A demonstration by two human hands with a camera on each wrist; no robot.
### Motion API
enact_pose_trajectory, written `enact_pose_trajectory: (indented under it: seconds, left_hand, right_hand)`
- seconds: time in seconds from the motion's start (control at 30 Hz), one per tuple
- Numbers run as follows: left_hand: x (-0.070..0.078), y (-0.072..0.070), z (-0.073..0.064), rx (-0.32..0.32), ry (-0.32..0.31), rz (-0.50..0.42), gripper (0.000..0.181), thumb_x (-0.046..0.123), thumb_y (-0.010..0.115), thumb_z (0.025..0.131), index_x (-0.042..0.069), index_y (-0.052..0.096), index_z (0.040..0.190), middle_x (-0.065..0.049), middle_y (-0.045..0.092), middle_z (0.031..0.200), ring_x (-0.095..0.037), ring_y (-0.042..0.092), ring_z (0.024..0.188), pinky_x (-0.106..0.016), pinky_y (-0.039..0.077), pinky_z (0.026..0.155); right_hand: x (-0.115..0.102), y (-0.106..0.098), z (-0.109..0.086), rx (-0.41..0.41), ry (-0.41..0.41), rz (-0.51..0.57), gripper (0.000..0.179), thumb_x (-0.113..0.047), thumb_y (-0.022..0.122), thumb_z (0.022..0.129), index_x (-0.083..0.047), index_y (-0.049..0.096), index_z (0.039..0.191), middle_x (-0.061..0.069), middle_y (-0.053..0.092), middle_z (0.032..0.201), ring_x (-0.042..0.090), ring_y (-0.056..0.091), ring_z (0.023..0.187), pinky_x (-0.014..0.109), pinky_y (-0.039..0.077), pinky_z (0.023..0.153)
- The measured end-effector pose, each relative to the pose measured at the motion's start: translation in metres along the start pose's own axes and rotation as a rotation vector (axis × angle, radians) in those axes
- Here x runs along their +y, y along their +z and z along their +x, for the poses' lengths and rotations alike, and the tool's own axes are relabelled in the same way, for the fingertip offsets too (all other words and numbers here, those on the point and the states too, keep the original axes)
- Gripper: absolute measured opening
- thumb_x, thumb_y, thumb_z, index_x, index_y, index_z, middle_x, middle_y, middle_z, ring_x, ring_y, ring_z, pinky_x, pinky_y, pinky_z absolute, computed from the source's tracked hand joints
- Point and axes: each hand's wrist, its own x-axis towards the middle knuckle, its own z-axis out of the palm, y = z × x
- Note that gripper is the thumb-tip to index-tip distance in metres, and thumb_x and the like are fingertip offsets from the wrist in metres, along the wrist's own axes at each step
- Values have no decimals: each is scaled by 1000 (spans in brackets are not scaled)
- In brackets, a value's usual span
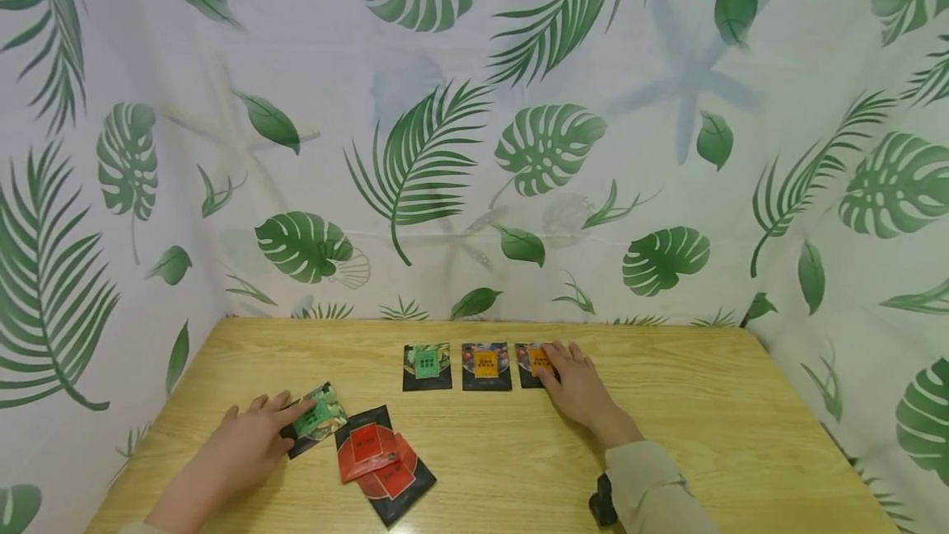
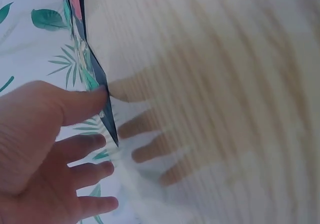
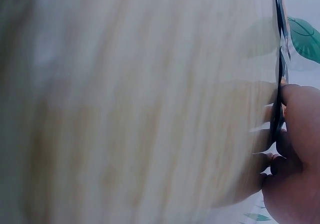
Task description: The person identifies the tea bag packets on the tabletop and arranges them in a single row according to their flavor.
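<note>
My left hand rests with its index finger across a green-labelled packet that lies slanted at the left of the table. In the left wrist view the digit at that packet touches its dark edge, and the other fingers extend loosely beside it. The right hand lies with fingertips and thumb on the right part of an orange-labelled packet, covering some of it. That packet forms the right end of a row with another orange-labelled packet and a green-labelled packet.
Two overlapping red-labelled packets lie near the front, beside the slanted green one. A small black object is by the right sleeve. The wooden table meets a leaf-patterned cloth at its back and sides.
</note>
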Motion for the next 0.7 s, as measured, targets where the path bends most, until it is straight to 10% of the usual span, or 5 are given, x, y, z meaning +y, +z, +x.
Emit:
enact_pose_trajectory:
  seconds: [0.7]
  left_hand:
    - [14,9,28,29,6,-55,60,36,66,103,10,53,156,-24,51,158,-60,46,142,-84,35,106]
  right_hand:
    - [-2,-4,-1,0,-10,10,56,-28,49,113,2,42,160,31,35,166,56,20,157,74,18,125]
